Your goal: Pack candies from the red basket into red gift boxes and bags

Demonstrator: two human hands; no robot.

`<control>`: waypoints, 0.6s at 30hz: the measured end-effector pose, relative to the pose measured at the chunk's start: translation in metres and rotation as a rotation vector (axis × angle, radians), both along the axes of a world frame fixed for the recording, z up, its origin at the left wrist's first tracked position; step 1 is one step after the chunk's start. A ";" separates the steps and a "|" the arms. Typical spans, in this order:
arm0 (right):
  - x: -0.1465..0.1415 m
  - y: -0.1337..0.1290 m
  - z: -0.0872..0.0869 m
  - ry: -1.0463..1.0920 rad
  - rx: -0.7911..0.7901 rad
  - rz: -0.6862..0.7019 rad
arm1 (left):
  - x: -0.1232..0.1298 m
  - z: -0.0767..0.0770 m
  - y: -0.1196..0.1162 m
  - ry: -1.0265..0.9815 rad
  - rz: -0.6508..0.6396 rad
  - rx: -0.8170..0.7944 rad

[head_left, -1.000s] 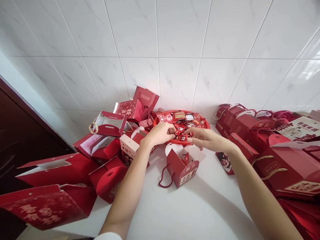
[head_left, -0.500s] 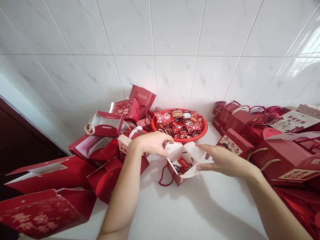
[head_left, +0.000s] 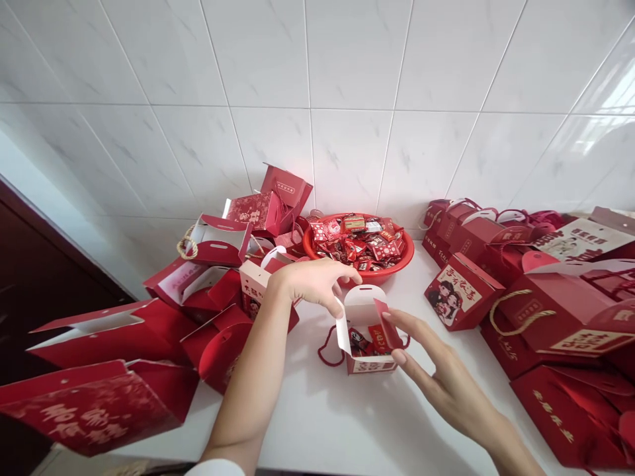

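A small candy gift box (head_left: 371, 365) stands on the white table between my hands, its top flaps raised and pale inside. Several wrapped sweets (head_left: 361, 342) and a red packet lie inside it. My left hand (head_left: 325, 284) is over the box's back left, fingers bent and apart from the thumb, the thumb tip at the left flap. Against the outside of the red right flap (head_left: 385, 324) rest the fingertips and thumb of my right hand (head_left: 431, 360), spread apart. A dark red cord (head_left: 327, 354) loops out at the box's left side.
Behind the box, a red basin (head_left: 407, 259) heaped with wrapped sweets stands near the tiled wall. Open red boxes (head_left: 99, 410) crowd the left side. More boxes with cord handles (head_left: 560, 304) are stacked on the right; one with a printed couple (head_left: 461, 294) stands nearest the basin.
The gift box has turned so that its printed front faces me. Its right flap now leans inward under my right fingers. My left hand has shifted slightly right.
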State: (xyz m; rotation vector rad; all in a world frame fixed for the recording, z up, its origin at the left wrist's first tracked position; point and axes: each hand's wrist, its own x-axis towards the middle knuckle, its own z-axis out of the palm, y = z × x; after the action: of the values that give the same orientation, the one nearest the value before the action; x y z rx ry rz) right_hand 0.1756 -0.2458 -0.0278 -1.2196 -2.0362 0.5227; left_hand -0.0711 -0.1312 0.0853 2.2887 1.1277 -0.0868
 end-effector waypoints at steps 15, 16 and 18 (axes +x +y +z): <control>-0.013 0.014 -0.020 0.182 -0.038 -0.055 | 0.057 -0.022 -0.008 0.214 0.038 0.228; -0.015 0.016 -0.019 0.193 -0.024 -0.087 | 0.060 -0.023 -0.008 0.245 0.042 0.245; -0.018 0.021 -0.020 0.209 -0.008 -0.136 | 0.065 -0.026 -0.008 0.286 0.035 0.267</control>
State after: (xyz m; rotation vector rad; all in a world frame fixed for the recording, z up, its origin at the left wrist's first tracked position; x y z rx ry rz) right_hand 0.1577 -0.2245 -0.0481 -1.2437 -1.7652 0.5677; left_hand -0.0066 -0.1397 0.0598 2.5486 1.3955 -0.2721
